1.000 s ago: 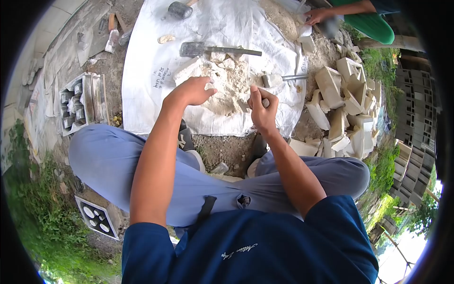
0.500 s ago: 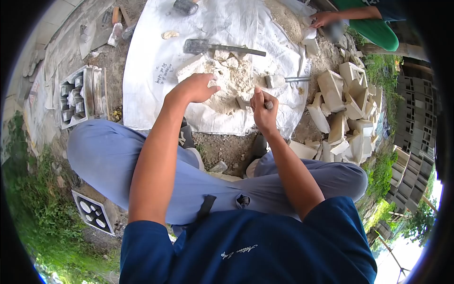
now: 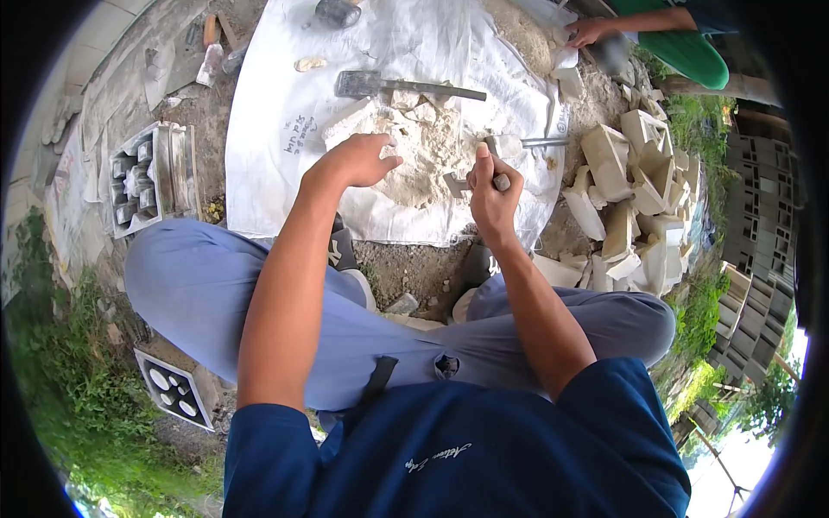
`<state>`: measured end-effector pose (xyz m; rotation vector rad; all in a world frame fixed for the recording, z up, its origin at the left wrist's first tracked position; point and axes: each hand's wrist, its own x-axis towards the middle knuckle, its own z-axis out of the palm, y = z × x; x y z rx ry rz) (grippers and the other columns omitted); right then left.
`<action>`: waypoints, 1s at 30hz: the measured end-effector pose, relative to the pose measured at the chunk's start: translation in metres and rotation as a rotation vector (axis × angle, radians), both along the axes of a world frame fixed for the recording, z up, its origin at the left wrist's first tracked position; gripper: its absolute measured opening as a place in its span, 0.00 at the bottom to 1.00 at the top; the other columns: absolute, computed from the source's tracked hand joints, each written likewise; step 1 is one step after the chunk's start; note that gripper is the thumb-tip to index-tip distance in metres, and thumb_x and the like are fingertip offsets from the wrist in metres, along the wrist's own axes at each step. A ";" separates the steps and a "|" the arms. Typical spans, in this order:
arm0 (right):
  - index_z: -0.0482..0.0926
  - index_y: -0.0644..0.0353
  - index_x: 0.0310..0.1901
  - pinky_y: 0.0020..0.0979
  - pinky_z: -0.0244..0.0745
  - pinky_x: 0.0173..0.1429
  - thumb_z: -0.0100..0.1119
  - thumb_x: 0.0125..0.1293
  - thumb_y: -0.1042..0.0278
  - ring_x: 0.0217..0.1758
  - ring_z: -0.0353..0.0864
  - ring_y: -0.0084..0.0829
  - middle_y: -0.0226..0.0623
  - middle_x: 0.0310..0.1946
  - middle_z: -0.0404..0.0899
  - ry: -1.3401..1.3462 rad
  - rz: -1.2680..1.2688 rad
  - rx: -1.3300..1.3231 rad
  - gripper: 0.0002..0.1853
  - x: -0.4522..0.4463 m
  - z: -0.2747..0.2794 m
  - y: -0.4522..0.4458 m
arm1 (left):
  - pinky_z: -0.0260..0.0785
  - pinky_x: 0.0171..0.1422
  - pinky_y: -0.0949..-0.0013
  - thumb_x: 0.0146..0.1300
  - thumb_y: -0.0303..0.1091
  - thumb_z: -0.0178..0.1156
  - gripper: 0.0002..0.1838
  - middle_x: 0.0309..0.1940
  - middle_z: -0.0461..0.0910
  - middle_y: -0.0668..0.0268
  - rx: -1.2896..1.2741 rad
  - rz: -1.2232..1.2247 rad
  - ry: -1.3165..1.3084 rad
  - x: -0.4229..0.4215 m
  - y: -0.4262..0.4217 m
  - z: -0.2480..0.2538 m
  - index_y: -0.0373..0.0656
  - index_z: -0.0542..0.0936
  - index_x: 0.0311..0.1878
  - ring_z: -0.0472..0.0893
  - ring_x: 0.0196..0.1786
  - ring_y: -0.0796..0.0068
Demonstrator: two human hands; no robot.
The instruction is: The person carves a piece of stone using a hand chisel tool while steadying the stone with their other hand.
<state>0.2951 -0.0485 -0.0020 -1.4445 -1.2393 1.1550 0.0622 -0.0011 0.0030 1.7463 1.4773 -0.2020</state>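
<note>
My right hand point(image 3: 496, 197) is closed round the handle of a small hammer point(image 3: 454, 184), its metal head beside the pile and its thumb pointing up. My left hand point(image 3: 358, 161) lies with fingers and thumb apart at the left edge of the crumbled pale rubble point(image 3: 427, 155); whether the fingertips touch a chunk, I cannot tell. Just beyond that hand sits a pale block piece point(image 3: 347, 119). A large hammer point(image 3: 358, 84) lies across the far side of the rubble. Right of the pile rests another hammer point(image 3: 503, 146), partly behind my right hand.
A white sack sheet point(image 3: 268, 173) spreads under the rubble. Broken pale blocks point(image 3: 635, 190) are heaped on the right. At left stands a metal block mould point(image 3: 138, 180). Another person's hand point(image 3: 589, 32) is at the upper right. A dark stone-like lump point(image 3: 338, 12) lies at the far edge.
My right hand has moved slightly right and up with the small hammer, whose head has shifted right over the rubble. My left hand has stayed in place.
</note>
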 end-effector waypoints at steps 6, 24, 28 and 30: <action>0.66 0.62 0.18 0.28 0.53 0.25 0.52 0.79 0.56 0.21 0.57 0.17 0.24 0.14 0.61 -0.212 0.103 0.013 0.29 0.000 -0.017 -0.004 | 0.67 0.71 0.55 0.72 0.56 0.55 0.31 0.65 0.75 0.49 -0.008 0.030 -0.026 0.001 0.002 0.001 0.44 0.72 0.70 0.74 0.68 0.49; 0.65 0.60 0.19 0.27 0.55 0.25 0.52 0.79 0.55 0.19 0.58 0.17 0.24 0.14 0.62 -0.092 0.013 0.055 0.28 0.012 -0.031 0.003 | 0.67 0.71 0.55 0.72 0.56 0.54 0.32 0.65 0.75 0.48 0.013 0.029 -0.009 -0.001 -0.002 -0.004 0.43 0.71 0.70 0.74 0.67 0.48; 0.64 0.59 0.18 0.26 0.55 0.25 0.51 0.80 0.55 0.20 0.57 0.16 0.24 0.14 0.61 0.013 -0.068 0.039 0.29 0.006 -0.003 0.010 | 0.67 0.71 0.55 0.72 0.56 0.54 0.32 0.64 0.76 0.47 -0.011 0.016 -0.016 -0.001 0.002 -0.009 0.42 0.72 0.70 0.74 0.67 0.48; 0.64 0.59 0.18 0.26 0.56 0.25 0.50 0.80 0.55 0.20 0.57 0.16 0.24 0.14 0.61 0.010 -0.069 0.057 0.29 0.002 0.002 0.007 | 0.67 0.71 0.55 0.72 0.56 0.54 0.32 0.64 0.76 0.47 -0.012 0.016 -0.015 -0.001 0.003 -0.006 0.42 0.72 0.70 0.74 0.67 0.48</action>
